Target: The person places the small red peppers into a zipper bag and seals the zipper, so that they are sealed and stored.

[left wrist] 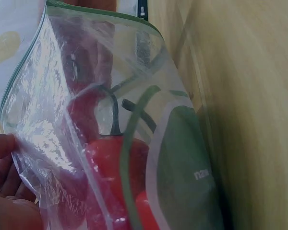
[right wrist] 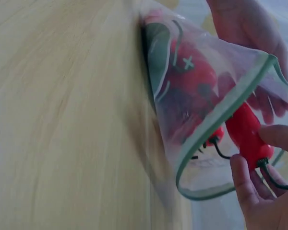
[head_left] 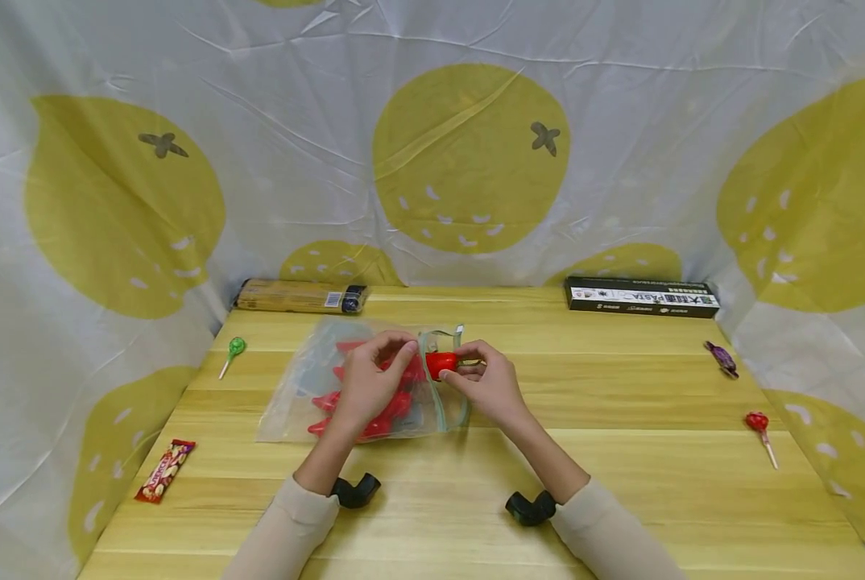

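Observation:
A clear zip bag [head_left: 287, 415] with a green-edged mouth lies on the table, its opening turned to the right. Inside are several red peppers [left wrist: 108, 160] with dark green stems. My left hand [head_left: 371, 382] pinches the bag's upper side near the mouth between thumb and fingers. With thumb and fingertips my right hand [head_left: 492, 387] grips one red pepper [right wrist: 249, 136] near its stem end. That pepper lies partly within the bag's mouth, its stem pointing out to the right.
At the back stand a noodle pack [head_left: 287, 296] on the left and a black pasta box [head_left: 643, 297] on the right. Along the left edge lie a green lollipop [head_left: 236, 346] and a red snack bar [head_left: 165, 472]; along the right, a purple-wrapped candy [head_left: 722, 360] and a red lollipop [head_left: 757, 421].

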A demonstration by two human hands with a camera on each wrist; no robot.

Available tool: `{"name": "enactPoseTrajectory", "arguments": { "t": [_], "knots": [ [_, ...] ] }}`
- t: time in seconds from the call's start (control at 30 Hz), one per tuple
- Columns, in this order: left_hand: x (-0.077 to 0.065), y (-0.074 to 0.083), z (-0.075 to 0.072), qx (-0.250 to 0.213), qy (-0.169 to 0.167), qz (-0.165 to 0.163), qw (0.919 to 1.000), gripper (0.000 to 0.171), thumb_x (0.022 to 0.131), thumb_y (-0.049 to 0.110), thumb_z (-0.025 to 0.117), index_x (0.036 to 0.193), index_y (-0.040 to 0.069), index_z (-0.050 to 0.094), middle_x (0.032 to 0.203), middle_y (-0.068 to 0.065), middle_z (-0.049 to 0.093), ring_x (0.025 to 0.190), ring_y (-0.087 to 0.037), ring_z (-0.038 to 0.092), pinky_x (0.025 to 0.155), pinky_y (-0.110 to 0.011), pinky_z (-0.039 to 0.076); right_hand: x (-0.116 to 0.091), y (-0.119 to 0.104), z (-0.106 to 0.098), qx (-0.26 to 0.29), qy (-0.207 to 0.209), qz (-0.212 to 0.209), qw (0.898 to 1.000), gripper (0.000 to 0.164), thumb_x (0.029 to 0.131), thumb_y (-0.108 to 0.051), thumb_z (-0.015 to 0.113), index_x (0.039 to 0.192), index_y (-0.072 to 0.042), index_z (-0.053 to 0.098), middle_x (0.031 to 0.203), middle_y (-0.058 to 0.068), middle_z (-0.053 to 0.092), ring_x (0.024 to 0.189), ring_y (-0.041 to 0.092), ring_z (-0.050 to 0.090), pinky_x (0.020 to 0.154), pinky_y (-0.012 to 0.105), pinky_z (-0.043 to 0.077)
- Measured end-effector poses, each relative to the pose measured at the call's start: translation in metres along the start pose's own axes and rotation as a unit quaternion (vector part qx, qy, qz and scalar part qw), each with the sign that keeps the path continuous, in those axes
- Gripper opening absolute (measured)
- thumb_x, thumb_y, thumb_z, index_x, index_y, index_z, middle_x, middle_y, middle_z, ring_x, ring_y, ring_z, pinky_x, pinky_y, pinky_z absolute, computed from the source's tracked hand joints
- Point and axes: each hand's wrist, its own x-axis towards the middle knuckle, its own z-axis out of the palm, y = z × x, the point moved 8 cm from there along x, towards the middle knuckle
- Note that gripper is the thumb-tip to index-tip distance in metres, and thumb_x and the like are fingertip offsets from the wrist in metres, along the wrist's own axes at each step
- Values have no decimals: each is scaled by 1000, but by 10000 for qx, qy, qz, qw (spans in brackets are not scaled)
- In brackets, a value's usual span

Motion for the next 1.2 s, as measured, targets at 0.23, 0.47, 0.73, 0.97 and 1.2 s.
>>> {"name": "enactPoseTrajectory", "arguments": {
  "t": [0.23, 0.47, 0.73, 0.97, 1.2],
  "knots": [
    [-6, 24, -3, -173, -105, -226, 9995, 18, 96, 23, 63, 106, 10, 69, 102, -4, 71, 95, -14, 70, 81, -24, 55, 6, 3, 14, 129, -200, 123, 9996, 38, 80, -20, 81, 114, -15, 64, 113, 4, 65, 92, 19, 69, 76, 29, 59],
    [-5, 18, -4, -511, -89, -377, 9979, 18, 97, 24, 62, 107, 10, 68, 102, -5, 70, 95, -14, 70, 78, -21, 54, -2, 3, 2, 396, -577, 41, 9975, 46, 90, -27, 71, 129, -9, 55, 131, 13, 57, 112, 31, 63, 88, 38, 56],
    [-5, 14, -6, -601, -96, -515, 9968, 19, 97, 26, 61, 108, 12, 68, 103, -5, 70, 96, -13, 69, 79, -22, 54, -18, -16, -29, 425, -325, -766, 9956, 40, 102, -35, 49, 126, -4, 55, 125, 20, 59, 110, 33, 63, 92, 39, 54],
    [-6, 16, -7, -590, -103, -540, 9967, 18, 96, 26, 62, 107, 11, 68, 103, -5, 69, 95, -14, 68, 79, -21, 54, -30, -29, -26, 442, -760, -938, 9917, 41, 105, -36, 40, 134, -8, 51, 133, 16, 57, 123, 32, 56, 101, 40, 49],
    [-7, 20, -4, -618, -158, -570, 9963, 19, 97, 25, 62, 107, 10, 67, 104, -6, 69, 95, -16, 68, 79, -22, 54, -42, -48, -23, 314, -710, -757, 9941, 36, 107, -26, 38, 134, -6, 50, 134, 12, 56, 126, 32, 54, 104, 48, 45]
  ]
}}
